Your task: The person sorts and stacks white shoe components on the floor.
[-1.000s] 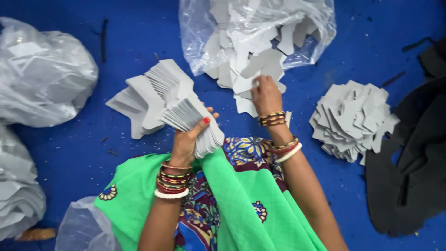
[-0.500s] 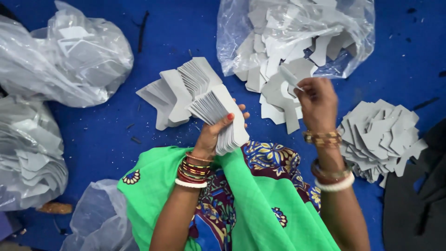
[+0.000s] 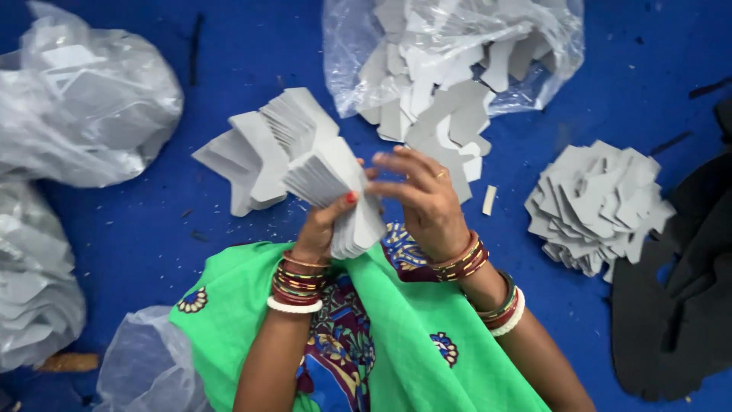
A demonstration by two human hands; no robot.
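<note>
My left hand [image 3: 324, 223] grips a thick fanned stack of grey cut pieces [image 3: 293, 156], held above my lap. My right hand [image 3: 423, 194] is against the right side of that stack, fingers spread and touching the pieces; whether it holds a single piece I cannot tell. Both wrists wear bangles. An open clear plastic bag of grey pieces [image 3: 457, 61] lies just beyond my hands, with pieces spilling out onto the blue floor [image 3: 229, 76].
A neat pile of grey pieces [image 3: 598, 206] sits to the right. Black sheet material [image 3: 679, 305] lies at the far right. Filled clear bags [image 3: 84, 107] lie at the left, another [image 3: 34, 290] below. A crumpled bag [image 3: 145, 366] lies by my green garment [image 3: 396, 328].
My right hand has come back from the open bag's spilled pieces to the stack in my left hand. The view has shifted slightly.
</note>
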